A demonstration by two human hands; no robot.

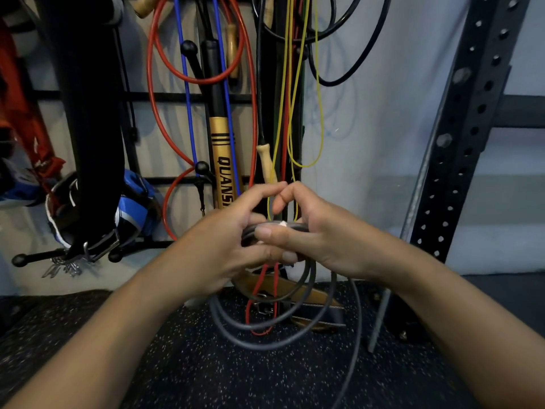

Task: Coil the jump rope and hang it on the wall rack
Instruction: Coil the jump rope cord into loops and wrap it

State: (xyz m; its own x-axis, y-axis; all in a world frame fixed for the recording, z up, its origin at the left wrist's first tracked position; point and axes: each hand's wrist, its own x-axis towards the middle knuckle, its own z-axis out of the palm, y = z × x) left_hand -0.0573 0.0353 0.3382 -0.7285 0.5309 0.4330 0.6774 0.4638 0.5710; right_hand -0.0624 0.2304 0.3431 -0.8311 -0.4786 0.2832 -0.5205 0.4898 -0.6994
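Up top and across the left half of the frame, I see the black wall rack [188,97] with its ball-tipped pegs, hung with red, blue, yellow and black ropes and a black-and-gold bat. Along the right edge of the frame a dark perforated steel upright [460,137] leans up from the speckled rubber floor [182,364]. At the left edge, a wide black belt [91,137] hangs down over a blue-and-white item. At the centre of the frame my two hands meet in front of the rack's lower part. The grey jump rope [283,326] is bunched between them, its loops drooping in several arcs toward the floor at lower centre, with one strand trailing off to the bottom right. My left hand [218,240] has its fingers curled around the bundle from the left side. My right hand [312,231] pinches the gathered strands from the right, thumb laid across them, forefinger crooked above. A small white spot [282,223] shows on the bundle between both hands.
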